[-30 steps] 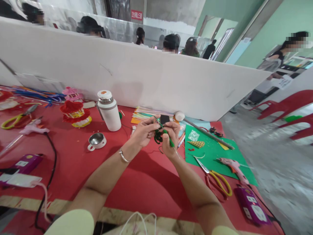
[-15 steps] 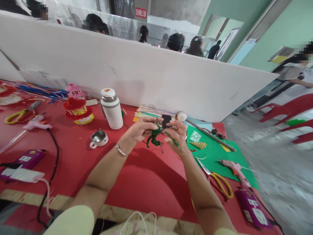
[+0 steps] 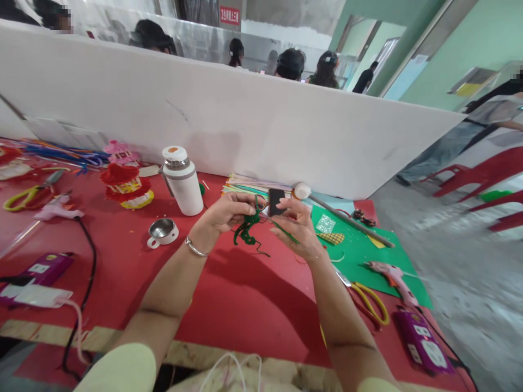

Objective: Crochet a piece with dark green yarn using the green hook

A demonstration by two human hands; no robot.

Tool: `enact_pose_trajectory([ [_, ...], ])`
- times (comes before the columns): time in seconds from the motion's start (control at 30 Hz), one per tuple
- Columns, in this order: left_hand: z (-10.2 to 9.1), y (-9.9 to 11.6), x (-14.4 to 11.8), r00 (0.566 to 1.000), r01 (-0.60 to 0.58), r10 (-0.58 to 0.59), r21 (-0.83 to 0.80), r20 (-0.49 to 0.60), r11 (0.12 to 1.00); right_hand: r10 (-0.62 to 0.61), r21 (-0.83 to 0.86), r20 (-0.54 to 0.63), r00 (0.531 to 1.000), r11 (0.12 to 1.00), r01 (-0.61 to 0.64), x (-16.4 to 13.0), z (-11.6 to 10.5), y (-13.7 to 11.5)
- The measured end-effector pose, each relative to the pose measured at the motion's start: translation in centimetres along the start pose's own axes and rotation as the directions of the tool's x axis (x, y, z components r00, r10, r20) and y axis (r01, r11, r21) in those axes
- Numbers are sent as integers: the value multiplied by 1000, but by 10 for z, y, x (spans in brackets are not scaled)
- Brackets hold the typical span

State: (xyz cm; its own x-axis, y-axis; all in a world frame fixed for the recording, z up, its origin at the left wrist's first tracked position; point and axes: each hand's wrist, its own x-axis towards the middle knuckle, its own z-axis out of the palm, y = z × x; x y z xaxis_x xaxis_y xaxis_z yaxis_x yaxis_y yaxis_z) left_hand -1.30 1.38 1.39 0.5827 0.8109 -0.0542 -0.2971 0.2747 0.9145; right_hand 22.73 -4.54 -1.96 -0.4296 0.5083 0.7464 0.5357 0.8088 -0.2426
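Note:
My left hand [image 3: 229,213], with a silver bangle at the wrist, pinches a dark green crocheted yarn piece [image 3: 247,230]. Curled strips and a loose yarn end dangle below its fingers. My right hand [image 3: 297,226] is closed around a crochet hook with a green handle [image 3: 286,232]; part of the hook is hidden by the palm and fingers. The hook's tip points toward the yarn piece, but whether it sits in a loop cannot be made out. Both hands are above the red tabletop [image 3: 249,305]. Behind them is a dark rectangular object [image 3: 277,202].
Left of my hands stand a white thermos [image 3: 182,185], its metal cup [image 3: 163,232] and a red-yellow craft piece [image 3: 125,185]. To the right lie scissors [image 3: 370,302], a pink glue gun [image 3: 392,277] and a purple power box [image 3: 423,343]. A white partition [image 3: 245,120] borders the back.
My right hand has drawn slightly away to the right, widening the gap from the green yarn piece. The left hand keeps its pinch. The whole view has shifted a little.

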Motion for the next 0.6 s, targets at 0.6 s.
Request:
enact_pose_trajectory([
  [0.6, 26, -16, 1, 878, -432, 473, 302, -78, 850, 526, 537, -66, 848, 735, -414, 16, 25, -20],
])
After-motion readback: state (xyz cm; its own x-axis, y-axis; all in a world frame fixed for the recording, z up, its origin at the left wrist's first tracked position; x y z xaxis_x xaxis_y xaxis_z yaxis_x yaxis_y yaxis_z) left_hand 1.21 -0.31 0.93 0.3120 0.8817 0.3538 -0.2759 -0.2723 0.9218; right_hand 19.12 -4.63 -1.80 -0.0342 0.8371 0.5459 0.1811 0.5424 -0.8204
